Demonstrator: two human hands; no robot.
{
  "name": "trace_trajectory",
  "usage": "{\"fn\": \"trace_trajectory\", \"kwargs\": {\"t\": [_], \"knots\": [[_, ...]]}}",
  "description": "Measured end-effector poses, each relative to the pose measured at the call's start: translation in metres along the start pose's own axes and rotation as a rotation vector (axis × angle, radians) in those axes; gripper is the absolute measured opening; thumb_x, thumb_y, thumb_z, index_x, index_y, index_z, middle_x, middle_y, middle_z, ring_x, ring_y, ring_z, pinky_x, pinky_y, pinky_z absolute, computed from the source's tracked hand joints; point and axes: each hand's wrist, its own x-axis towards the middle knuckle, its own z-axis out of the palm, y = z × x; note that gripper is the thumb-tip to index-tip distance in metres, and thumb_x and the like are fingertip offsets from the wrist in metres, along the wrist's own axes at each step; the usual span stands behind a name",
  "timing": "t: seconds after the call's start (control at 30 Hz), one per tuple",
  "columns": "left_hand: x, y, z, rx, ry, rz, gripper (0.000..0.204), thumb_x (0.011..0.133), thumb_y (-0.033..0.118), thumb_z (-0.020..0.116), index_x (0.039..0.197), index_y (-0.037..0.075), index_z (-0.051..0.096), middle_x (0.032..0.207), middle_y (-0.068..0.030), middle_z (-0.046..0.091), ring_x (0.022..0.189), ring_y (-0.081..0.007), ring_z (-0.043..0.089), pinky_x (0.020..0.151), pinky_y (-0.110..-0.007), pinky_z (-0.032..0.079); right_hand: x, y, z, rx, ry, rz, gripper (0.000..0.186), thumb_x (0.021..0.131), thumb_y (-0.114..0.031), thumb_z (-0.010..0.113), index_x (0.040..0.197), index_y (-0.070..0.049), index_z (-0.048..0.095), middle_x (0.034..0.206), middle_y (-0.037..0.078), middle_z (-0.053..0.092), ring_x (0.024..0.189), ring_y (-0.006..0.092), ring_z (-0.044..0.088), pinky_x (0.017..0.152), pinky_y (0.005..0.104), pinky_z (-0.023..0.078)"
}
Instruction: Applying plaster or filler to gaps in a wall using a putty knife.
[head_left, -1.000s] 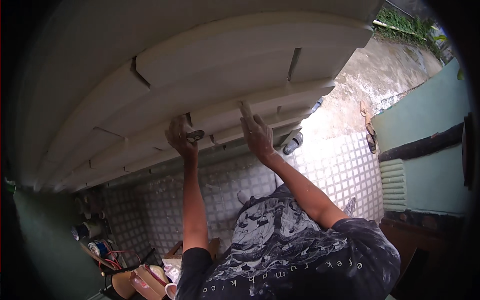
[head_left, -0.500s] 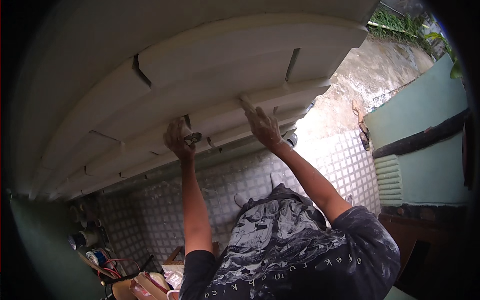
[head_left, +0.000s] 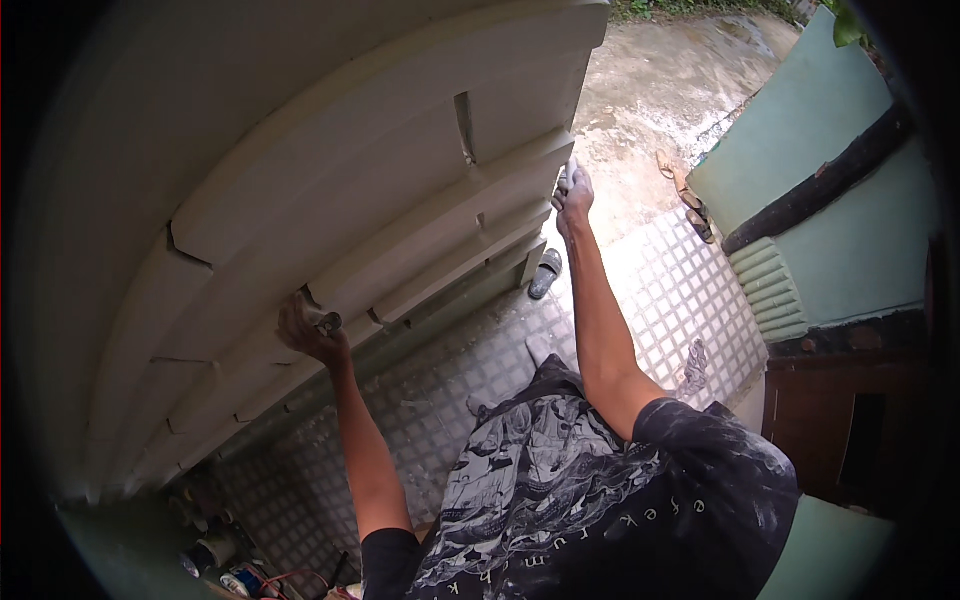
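Observation:
A large white panelled piece point(head_left: 400, 150) with stepped ridges and dark gaps fills the left and top. At a gap in its lower ridges, my left hand point(head_left: 308, 332) is closed around a short cylinder point(head_left: 328, 322) with a round, dark metallic end. I cannot tell whether the cylinder is fixed to the panel. My right hand point(head_left: 573, 200), dusted white, is at the right end of a ridge. Its bent fingers close on a small pale flat piece point(head_left: 571, 172), whose kind is unclear.
A dark slipper point(head_left: 545, 275) lies on the tiled floor point(head_left: 650, 290) below the panel's right end. Sandals point(head_left: 690, 205) stand by the green wall point(head_left: 800, 160). A crumpled cloth point(head_left: 693, 368) is right of my arm. Cans point(head_left: 240, 578) and red cord sit at lower left.
My right hand has moved from the panel's face to the right end of a ridge, its fingers now bent. My left hand stays at the same gap. The view has turned.

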Motion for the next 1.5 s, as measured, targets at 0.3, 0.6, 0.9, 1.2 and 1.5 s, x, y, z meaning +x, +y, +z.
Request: {"fn": "trace_trajectory", "kwargs": {"t": [0.3,0.6,0.9,1.2,1.5], "knots": [[-0.009,0.001,0.003,0.076,0.027,-0.040,0.045,0.096,0.036,0.041,0.130,0.007,0.048,0.132,-0.0139,0.051,0.123,-0.0356,0.047,0.106,-0.057,0.023,-0.022,-0.027,-0.019,0.107,-0.251,0.400,0.033,0.101,-0.027,0.033,0.128,-0.011,0.041,0.057,-0.006,0.032,0.040,0.0057,0.024,0.036,0.0217,0.018],[0.000,0.012,-0.002,0.034,-0.020,-0.027,0.044,0.096,0.032,0.042,0.131,0.005,0.048,0.133,-0.0158,0.049,0.124,-0.0363,0.044,0.104,-0.056,0.026,0.000,0.015,-0.023,0.509,-0.360,0.491,0.030,0.102,-0.036,0.036,0.093,-0.011,0.052,0.063,-0.001,0.040,0.044,0.0087,0.029,0.042,0.0240,0.024],[0.015,0.025,-0.020,0.011,-0.059,-0.011,0.044,0.097,0.031,0.038,0.130,0.003,0.047,0.130,-0.0151,0.050,0.119,-0.0383,0.045,0.099,-0.053,0.032,-0.044,0.005,-0.006,0.099,-0.607,0.666,0.024,0.099,-0.033,0.048,0.092,-0.010,0.055,0.074,0.002,0.055,0.061,0.0092,0.047,0.054,0.0210,0.037],[0.008,0.018,-0.022,-0.045,-0.118,-0.079,0.052,0.084,0.018,0.049,0.134,0.006,0.046,0.134,-0.0144,0.047,0.128,-0.0369,0.039,0.108,-0.054,0.022,0.017,0.000,-0.034,0.315,-0.392,0.419,0.026,0.099,-0.028,0.041,0.108,-0.005,0.050,0.070,0.007,0.058,0.047,0.0110,0.046,0.043,0.0210,0.036],[0.006,0.013,-0.018,-0.082,-0.114,-0.116,0.060,0.077,0.014,0.051,0.137,0.010,0.044,0.137,-0.0126,0.045,0.132,-0.0359,0.035,0.109,-0.055,0.019,0.013,0.013,-0.024,0.369,-0.100,0.361,0.027,0.100,-0.030,0.036,0.091,-0.011,0.052,0.053,-0.001,0.043,0.036,0.0093,0.030,0.038,0.0247,0.025]]}}
